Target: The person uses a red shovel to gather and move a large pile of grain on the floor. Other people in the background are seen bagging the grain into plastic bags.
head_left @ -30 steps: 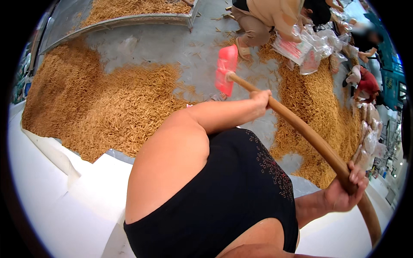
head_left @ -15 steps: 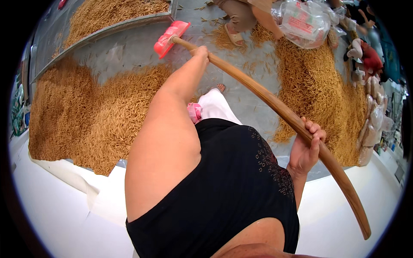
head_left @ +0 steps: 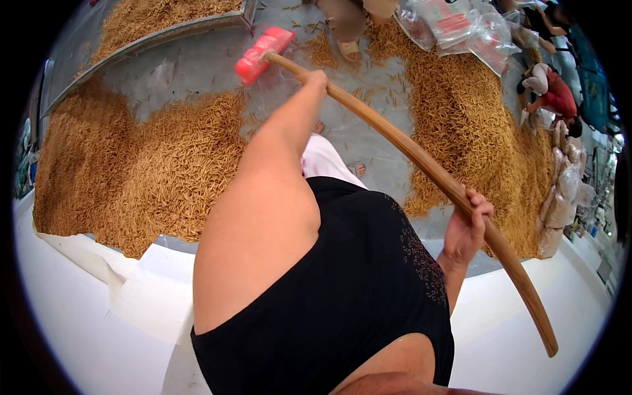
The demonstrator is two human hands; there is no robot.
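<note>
I hold a broom with a long wooden handle (head_left: pixel 395 137), which the fisheye view bends, and a pinkish-red head (head_left: pixel 264 55). My left hand (head_left: pixel 315 80) is closed around the handle a short way behind the head. Farther up, my right hand (head_left: pixel 471 224) grips the same handle, its fingers wrapped over the wood. The head is over the grey floor (head_left: pixel 197 69), slightly blurred. A heap of thin golden-brown sticks (head_left: pixel 178 164), like fried snacks, spreads to the left, and another heap (head_left: pixel 461 131) of them lies to the right.
A metal-edged bin (head_left: pixel 178 26) at the far left holds more sticks. Clear plastic bags (head_left: pixel 454 29) lie at the back right. Another person's sandaled foot (head_left: pixel 350 50) stands near scattered sticks. A person in red (head_left: pixel 559 92) bends beside stacked filled bags (head_left: pixel 563 191).
The broom head has moved slightly right relative to my body, with both hands still on the handle. The other person's hand has left the plastic bags' edge, and the bags have shifted.
</note>
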